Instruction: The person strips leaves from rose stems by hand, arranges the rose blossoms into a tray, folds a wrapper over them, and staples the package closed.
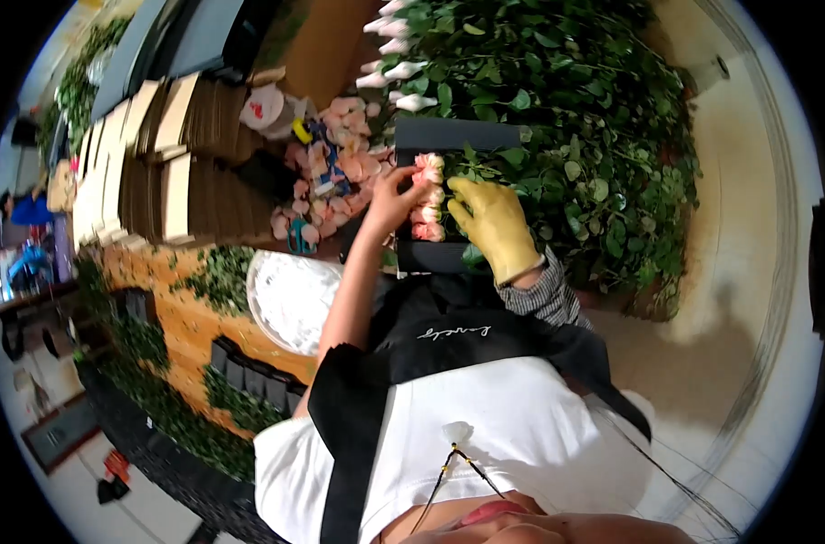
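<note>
I'm looking down on a crowded bench, and the right side belongs to the leaves: a thick bank of green stems runs from the far edge down past the hands. At its far left end sits a row of white-sleeved flower heads. Over on the left I've got loose pink petals strewn about, with teal-handled scissors at their near side and a small yellow thing among them. Farther left stand stacks of cardboard; nearer, a round basket full of white pieces sits close beside the left forearm.

In the middle, here are the pink roses, lined up in a near-to-far row between two dark panels, the far panel and the near panel. Leaves crowd in just to their right.

Now the hands. My left hand, bare, comes in from the near left, forearm slanting away, wrist bent toward the row. My right hand, in a yellow glove, reaches in from the near right, back of the hand up, pointing far and left.

Fingers, then: the left ones are curled against the roses, thumb and fingertips at the blooms; whether they're pinching one, I can't tell. The gloved right thumb stands apart from the fingers, tips just beside the row.
</note>
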`<state>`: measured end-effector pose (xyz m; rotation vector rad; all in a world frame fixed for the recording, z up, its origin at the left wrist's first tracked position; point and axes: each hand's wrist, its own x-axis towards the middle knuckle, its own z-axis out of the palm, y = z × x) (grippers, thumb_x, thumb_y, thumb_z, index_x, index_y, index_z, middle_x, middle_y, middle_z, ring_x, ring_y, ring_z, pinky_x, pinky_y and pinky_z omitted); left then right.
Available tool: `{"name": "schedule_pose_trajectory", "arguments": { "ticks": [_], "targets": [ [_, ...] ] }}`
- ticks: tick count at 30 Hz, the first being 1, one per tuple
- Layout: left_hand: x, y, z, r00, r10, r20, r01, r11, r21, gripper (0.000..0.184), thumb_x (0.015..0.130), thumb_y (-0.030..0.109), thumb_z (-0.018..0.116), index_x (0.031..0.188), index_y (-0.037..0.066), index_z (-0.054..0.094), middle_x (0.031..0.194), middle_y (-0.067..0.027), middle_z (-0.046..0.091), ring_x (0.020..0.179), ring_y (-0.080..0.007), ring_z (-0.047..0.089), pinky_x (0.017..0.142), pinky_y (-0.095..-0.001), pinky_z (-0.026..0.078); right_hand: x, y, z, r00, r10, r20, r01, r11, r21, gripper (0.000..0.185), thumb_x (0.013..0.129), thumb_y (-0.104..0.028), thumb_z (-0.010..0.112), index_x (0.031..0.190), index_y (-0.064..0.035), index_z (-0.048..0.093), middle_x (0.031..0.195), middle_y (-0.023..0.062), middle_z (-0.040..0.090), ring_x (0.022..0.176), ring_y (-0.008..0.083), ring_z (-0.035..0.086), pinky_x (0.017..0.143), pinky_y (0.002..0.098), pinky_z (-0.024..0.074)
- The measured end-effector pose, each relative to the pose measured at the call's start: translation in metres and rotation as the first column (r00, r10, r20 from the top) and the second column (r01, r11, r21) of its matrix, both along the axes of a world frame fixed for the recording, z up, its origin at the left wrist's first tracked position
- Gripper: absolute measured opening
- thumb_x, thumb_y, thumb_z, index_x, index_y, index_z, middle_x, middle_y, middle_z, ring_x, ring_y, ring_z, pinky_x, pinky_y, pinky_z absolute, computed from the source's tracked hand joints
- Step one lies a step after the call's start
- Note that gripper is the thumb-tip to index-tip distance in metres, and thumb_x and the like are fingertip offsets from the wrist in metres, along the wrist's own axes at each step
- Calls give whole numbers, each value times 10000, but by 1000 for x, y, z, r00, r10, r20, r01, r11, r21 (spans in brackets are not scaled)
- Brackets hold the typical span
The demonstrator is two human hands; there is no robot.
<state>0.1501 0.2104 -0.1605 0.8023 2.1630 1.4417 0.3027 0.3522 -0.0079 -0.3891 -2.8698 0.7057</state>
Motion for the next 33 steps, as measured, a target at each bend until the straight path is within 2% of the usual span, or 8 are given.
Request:
{"name": "schedule_pose_trajectory", "arguments": {
  "ticks": [2, 4, 8, 10, 14, 16, 23, 33],
  "targets": [
    [4, -23, 47, 976, 134, 171, -146, 988, 54, 321, 962, 240, 675, 1157, -15, 689, 960, -139, 725, 837, -184, 669, 761, -300, 522, 10, -2, -13, 993, 5, 115, 11, 991, -135, 173, 851, -213, 714, 954, -90, 650, 812, 135, 696, 804, 358, 677, 728, 480, 528],
    [3, -46, 58, 946, 303, 114, -299, 953, -54, 282, 1001, 196, 603, 1106, -49, 695, 888, -125, 731, 791, -180, 675, 726, -291, 522, 6, -4, -29, 982, 118, 144, -117, 993, -14, 288, 846, -279, 747, 1035, -78, 663, 817, 124, 691, 798, 332, 673, 729, 461, 527],
    [17, -50, 75, 928, 102, 357, -56, 989, -136, 306, 1052, 176, 531, 1083, -75, 704, 848, -92, 733, 763, -140, 694, 705, -282, 547, -2, -2, -26, 959, 182, 219, -191, 981, 19, 255, 845, -272, 741, 985, -73, 666, 807, 124, 690, 796, 331, 680, 719, 461, 533],
    [26, -40, 76, 999, 16, 43, -4, 962, -274, 275, 1009, 162, 577, 1119, -54, 705, 837, -138, 737, 716, -210, 716, 665, -329, 549, -2, 4, -27, 950, 209, 233, -224, 974, 39, 241, 851, -263, 733, 988, -74, 672, 808, 125, 692, 795, 332, 682, 717, 461, 536],
    [33, -25, 102, 996, 29, -85, -53, 956, -289, 212, 938, 191, 682, 1013, -1, 730, 905, -152, 697, 758, -298, 688, 708, -387, 537, 2, 14, -27, 969, 248, 22, -244, 964, -101, 235, 888, -231, 689, 1074, -89, 711, 921, 149, 729, 836, 332, 699, 745, 432, 558],
    [37, -23, 110, 991, 46, -125, -74, 970, -231, 181, 913, 194, 710, 951, 20, 737, 919, -160, 677, 797, -341, 674, 737, -417, 533, 5, 13, -10, 996, 22, 89, 6, 954, -301, 238, 896, -241, 691, 1092, -108, 721, 973, 144, 735, 862, 327, 705, 760, 416, 563],
    [64, -23, 114, 821, -80, -566, 68, 997, -43, 202, 804, 107, 761, 989, 59, 694, 1085, -76, 653, 935, -289, 592, 814, -421, 470, -21, 12, -52, 989, -47, 143, 37, 997, 68, 279, 898, -384, 687, 911, -106, 705, 818, 130, 723, 738, 350, 696, 670, 460, 551],
    [83, -28, 98, 791, -163, -589, 50, 978, -203, 262, 800, 108, 774, 1054, 80, 718, 1167, -12, 681, 931, -238, 598, 817, -378, 438, -30, 18, -62, 987, 35, 158, -42, 998, 43, 382, 933, -455, 604, 785, -113, 688, 700, 109, 695, 678, 347, 687, 622, 470, 534]
  ]
}}
